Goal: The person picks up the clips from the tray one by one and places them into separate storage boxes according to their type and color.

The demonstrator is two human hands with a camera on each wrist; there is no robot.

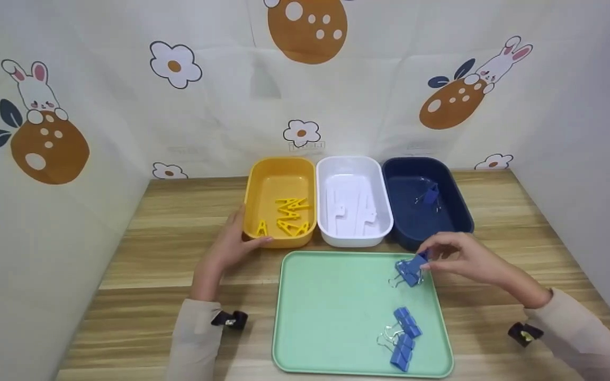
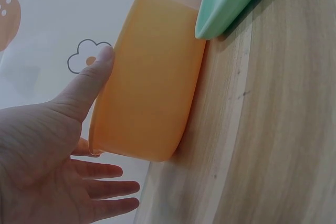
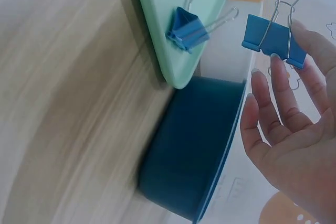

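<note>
My right hand point(image 1: 456, 256) pinches a blue binder clip point(image 3: 268, 38) between thumb and fingers, over the far right corner of the green tray point(image 1: 337, 307). Its wire handles show plainly in the right wrist view. Another blue binder clip point(image 3: 186, 30) lies on the tray close beneath. Nearer the front, two more blue binder clips point(image 1: 407, 321) lie on the tray's right side. At the near left corner of the yellow bin point(image 2: 149, 77), my left hand point(image 1: 228, 243) rests with its thumb at the rim and its other fingers stretched out.
Several yellow clips point(image 1: 290, 212) lie in the yellow bin. White clips point(image 1: 369, 216) lie in the white bin point(image 1: 355, 241) beside it. To the right, the navy bin point(image 3: 191, 140) contains a blue binder clip point(image 1: 431, 194). A patterned cloth point(image 1: 220, 116) hangs behind the wooden table point(image 1: 178, 222).
</note>
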